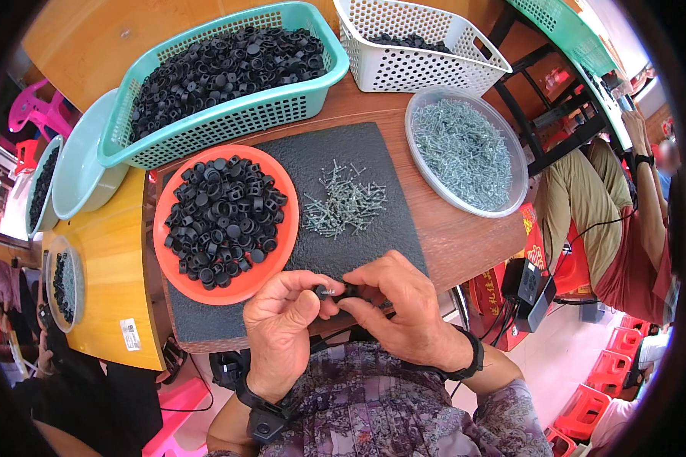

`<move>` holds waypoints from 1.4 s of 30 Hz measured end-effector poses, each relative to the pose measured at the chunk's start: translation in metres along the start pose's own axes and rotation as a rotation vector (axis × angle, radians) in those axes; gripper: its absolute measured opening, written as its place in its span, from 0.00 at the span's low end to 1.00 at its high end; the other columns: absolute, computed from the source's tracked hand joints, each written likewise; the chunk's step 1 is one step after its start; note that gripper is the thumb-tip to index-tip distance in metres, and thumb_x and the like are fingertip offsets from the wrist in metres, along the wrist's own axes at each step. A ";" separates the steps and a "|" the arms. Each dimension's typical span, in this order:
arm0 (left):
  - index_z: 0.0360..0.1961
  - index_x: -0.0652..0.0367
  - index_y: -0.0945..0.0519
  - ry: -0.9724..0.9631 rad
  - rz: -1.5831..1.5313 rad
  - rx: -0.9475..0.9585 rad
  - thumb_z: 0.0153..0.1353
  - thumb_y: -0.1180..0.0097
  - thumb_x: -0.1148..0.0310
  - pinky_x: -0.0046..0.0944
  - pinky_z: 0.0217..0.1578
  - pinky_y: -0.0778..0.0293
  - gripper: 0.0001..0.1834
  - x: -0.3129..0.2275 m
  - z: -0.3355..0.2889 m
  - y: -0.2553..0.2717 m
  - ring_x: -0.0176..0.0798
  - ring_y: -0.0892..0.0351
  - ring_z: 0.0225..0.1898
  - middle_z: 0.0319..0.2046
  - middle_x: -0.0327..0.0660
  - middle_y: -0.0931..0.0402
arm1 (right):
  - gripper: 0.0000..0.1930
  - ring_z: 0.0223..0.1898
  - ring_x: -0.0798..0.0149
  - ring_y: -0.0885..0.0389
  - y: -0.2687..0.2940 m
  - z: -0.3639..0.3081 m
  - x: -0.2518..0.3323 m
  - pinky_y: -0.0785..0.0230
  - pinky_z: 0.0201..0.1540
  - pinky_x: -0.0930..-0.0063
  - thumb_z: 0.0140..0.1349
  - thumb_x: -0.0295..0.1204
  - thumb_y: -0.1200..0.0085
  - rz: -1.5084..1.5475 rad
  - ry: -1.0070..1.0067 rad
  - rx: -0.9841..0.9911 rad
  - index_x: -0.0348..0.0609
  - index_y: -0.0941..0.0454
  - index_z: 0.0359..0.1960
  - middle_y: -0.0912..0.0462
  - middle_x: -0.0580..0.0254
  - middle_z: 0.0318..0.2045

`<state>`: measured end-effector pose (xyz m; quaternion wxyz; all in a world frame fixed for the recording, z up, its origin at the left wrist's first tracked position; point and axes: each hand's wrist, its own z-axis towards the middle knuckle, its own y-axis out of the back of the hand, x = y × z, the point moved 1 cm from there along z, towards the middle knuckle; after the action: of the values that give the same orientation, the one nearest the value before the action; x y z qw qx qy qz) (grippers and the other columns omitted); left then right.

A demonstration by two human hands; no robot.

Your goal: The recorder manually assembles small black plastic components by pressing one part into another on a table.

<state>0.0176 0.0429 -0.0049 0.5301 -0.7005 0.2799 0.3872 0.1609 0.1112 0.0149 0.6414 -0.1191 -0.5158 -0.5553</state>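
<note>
My left hand (pixel 280 324) pinches a small black plastic part (pixel 322 292) with a bit of silvery metal showing at it, just above the near edge of the dark mat (pixel 392 190). Close beside it on the right, my right hand (pixel 408 308) has thumb and fingers closed on a small dark piece that they largely cover. Whether the two pieces are joined, I cannot tell. Beyond my hands lies a loose pile of silver screws (pixel 344 199) on the mat. A round orange tray (pixel 160 228) heaped with black plastic parts (pixel 225 221) stands to its left.
Behind sit a teal basket (pixel 229 122) of black parts and a white perforated basket (pixel 427 72). A clear tub (pixel 522 179) of screws is at the right. A pale green basin (pixel 91 179) stands on the yellow table (pixel 114 305). Another person (pixel 640 221) sits at right.
</note>
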 end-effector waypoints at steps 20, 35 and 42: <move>0.40 0.67 0.25 0.107 -0.181 0.028 0.59 0.43 0.66 0.33 0.37 0.31 0.14 0.008 0.000 -0.005 0.35 0.25 0.34 0.35 0.45 0.23 | 0.14 0.29 0.62 0.25 0.004 -0.009 0.000 0.33 0.30 0.72 0.46 0.19 0.38 0.154 -0.111 -0.095 0.37 0.22 0.37 0.21 0.60 0.30; 0.41 0.68 0.25 0.110 -0.196 -0.002 0.59 0.43 0.67 0.32 0.37 0.30 0.15 0.006 -0.002 -0.008 0.35 0.25 0.32 0.33 0.44 0.24 | 0.16 0.30 0.60 0.25 0.002 -0.012 -0.002 0.33 0.30 0.72 0.46 0.20 0.39 0.091 -0.009 -0.092 0.35 0.22 0.39 0.22 0.56 0.32; 0.40 0.67 0.24 0.099 -0.127 -0.014 0.58 0.41 0.68 0.31 0.37 0.28 0.14 0.006 -0.002 -0.007 0.33 0.24 0.33 0.34 0.41 0.23 | 0.13 0.29 0.70 0.25 0.004 -0.018 -0.005 0.32 0.28 0.80 0.54 0.22 0.41 0.311 -0.154 -0.106 0.34 0.24 0.41 0.23 0.58 0.30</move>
<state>0.0274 0.0428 -0.0059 0.5343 -0.7388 0.2578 0.3198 0.1740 0.1024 0.0047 0.6710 -0.2732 -0.5089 -0.4649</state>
